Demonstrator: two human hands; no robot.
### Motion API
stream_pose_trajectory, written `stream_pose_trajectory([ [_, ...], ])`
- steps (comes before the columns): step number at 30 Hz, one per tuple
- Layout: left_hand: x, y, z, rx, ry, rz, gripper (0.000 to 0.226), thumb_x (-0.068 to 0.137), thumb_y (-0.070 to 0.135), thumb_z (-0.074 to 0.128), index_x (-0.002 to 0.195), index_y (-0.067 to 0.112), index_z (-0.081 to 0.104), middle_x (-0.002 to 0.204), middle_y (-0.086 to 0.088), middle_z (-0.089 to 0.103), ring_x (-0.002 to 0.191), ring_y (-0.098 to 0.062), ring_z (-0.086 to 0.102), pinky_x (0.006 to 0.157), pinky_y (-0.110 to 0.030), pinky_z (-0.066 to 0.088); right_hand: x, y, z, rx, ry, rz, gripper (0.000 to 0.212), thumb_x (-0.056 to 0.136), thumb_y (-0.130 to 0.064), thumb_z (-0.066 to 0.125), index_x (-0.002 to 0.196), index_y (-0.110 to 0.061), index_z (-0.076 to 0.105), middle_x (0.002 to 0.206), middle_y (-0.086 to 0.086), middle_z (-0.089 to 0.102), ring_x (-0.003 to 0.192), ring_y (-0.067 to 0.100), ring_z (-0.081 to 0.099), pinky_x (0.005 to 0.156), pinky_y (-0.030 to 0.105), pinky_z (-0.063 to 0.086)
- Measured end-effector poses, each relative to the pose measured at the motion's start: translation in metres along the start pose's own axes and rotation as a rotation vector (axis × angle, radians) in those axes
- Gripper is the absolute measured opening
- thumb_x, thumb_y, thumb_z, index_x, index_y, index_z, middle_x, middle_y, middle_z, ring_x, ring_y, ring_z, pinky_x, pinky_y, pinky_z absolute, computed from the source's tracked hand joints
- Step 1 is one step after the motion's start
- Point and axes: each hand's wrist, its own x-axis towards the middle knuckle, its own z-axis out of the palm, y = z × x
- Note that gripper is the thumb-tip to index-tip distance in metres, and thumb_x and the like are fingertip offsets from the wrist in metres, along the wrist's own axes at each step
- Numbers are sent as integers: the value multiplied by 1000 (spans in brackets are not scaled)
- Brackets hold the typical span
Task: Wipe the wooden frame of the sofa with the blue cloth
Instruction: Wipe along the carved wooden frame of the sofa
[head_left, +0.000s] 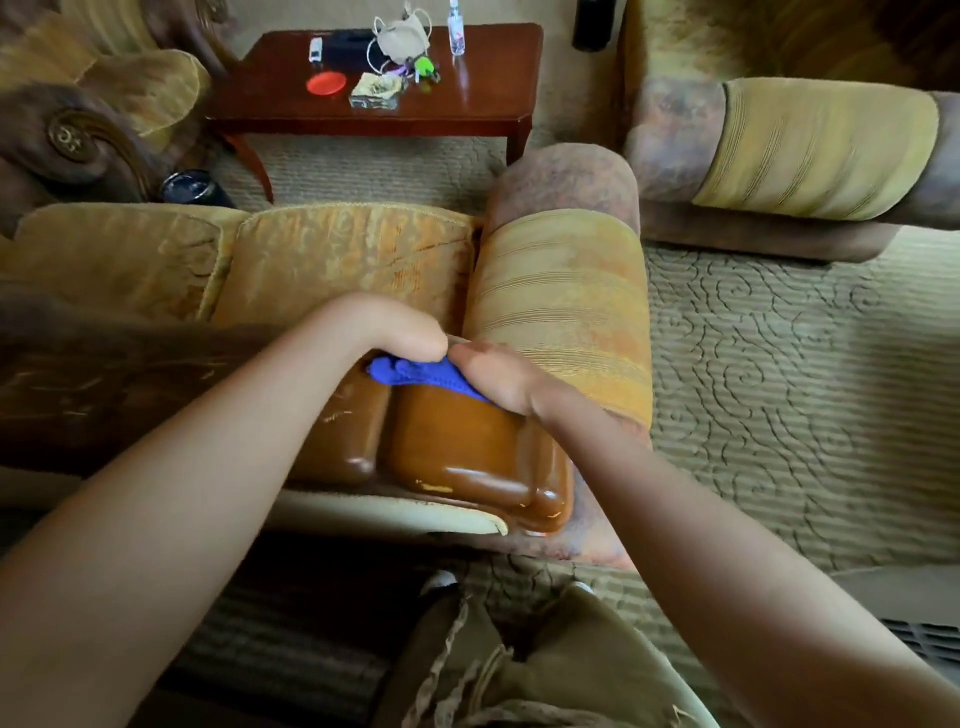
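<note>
The glossy brown wooden frame (467, 452) forms the top back corner of the sofa, just below the padded yellow armrest (561, 306). A blue cloth (421, 375) lies bunched on the frame's far edge. My left hand (395, 327) curls over the cloth from the left, fingers tucked under and hidden. My right hand (498, 376) presses down on the cloth's right end, and its fingertips are out of sight behind the cloth and frame. Both forearms reach in from the bottom corners.
Yellow seat cushions (343, 260) lie beyond the frame. A dark red coffee table (483, 98) with a bottle, a red lid and small items stands farther off. Another sofa (810, 150) sits at upper right, an armchair (88, 135) at upper left, on patterned carpet (779, 374).
</note>
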Motion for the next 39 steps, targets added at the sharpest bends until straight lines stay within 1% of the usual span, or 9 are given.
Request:
stream_pose_trajectory([
  [4, -18, 27, -8, 14, -40, 41, 24, 86, 6, 33, 65, 6, 44, 64, -10, 46, 54, -23, 43, 53, -28, 36, -3, 4, -9, 49, 2, 116, 21, 102, -29, 34, 92, -27, 52, 105, 0, 54, 95, 21, 49, 78, 21, 38],
  [8, -16, 54, -8, 139, -122, 143, 39, 93, 7, 31, 121, -9, 52, 79, -13, 50, 71, -26, 50, 70, -33, 40, -9, 20, -10, 115, 46, 207, 35, 97, -33, 41, 109, -10, 65, 110, 9, 67, 102, 27, 62, 95, 42, 48],
  [11, -22, 58, -14, 189, -144, 168, 42, 95, 6, 29, 130, -10, 45, 106, -20, 57, 76, -28, 47, 63, -30, 39, -11, 19, -8, 70, 83, 229, 39, 98, -34, 37, 116, -10, 62, 121, 12, 62, 108, 26, 58, 99, 41, 43],
  [14, -26, 52, -13, 196, -95, 205, 39, 94, 7, 29, 123, -7, 51, 119, -20, 55, 83, -28, 51, 71, -33, 42, -15, 22, -6, 133, 121, 243, 41, 95, -44, 40, 111, -15, 64, 113, 7, 65, 97, 19, 61, 89, 31, 47],
  [17, -25, 46, -5, 163, -6, 240, 29, 93, 4, 29, 88, 0, 57, 75, -9, 48, 59, -18, 37, 51, -27, 31, -21, 26, 1, 209, 223, 273, 45, 90, -52, 42, 106, -17, 66, 106, 4, 66, 95, 19, 62, 91, 34, 48],
  [20, -26, 39, 4, 166, 75, 281, 33, 94, 5, 29, 65, 11, 45, 66, -6, 42, 55, -17, 34, 49, -28, 28, -25, 26, 7, 227, 316, 274, 41, 91, -42, 40, 92, -8, 64, 99, 10, 64, 94, 25, 60, 89, 37, 47],
  [29, -28, 7, 2, 72, 111, 458, 34, 104, 25, 27, 83, 6, 45, 74, -7, 43, 62, -17, 34, 51, -25, 26, -41, 19, 31, 314, 607, 174, 29, 94, -25, 46, 76, -3, 54, 74, 5, 40, 59, 8, 32, 49, 14, 31],
  [35, -15, 12, 0, -23, -1, 385, 27, 94, 11, 31, 69, 14, 39, 72, -9, 42, 60, -20, 31, 59, -28, 31, -24, 17, 28, 337, 613, 296, 28, 89, -29, 46, 74, -10, 60, 82, 11, 62, 79, 24, 53, 76, 35, 46],
  [39, -24, 23, -1, -98, -31, 339, 41, 92, 12, 30, 127, 0, 48, 128, -25, 49, 103, -38, 54, 87, -42, 45, -19, 18, 26, 312, 631, 371, 29, 88, -30, 46, 79, -11, 65, 98, 13, 66, 94, 30, 60, 92, 42, 48],
])
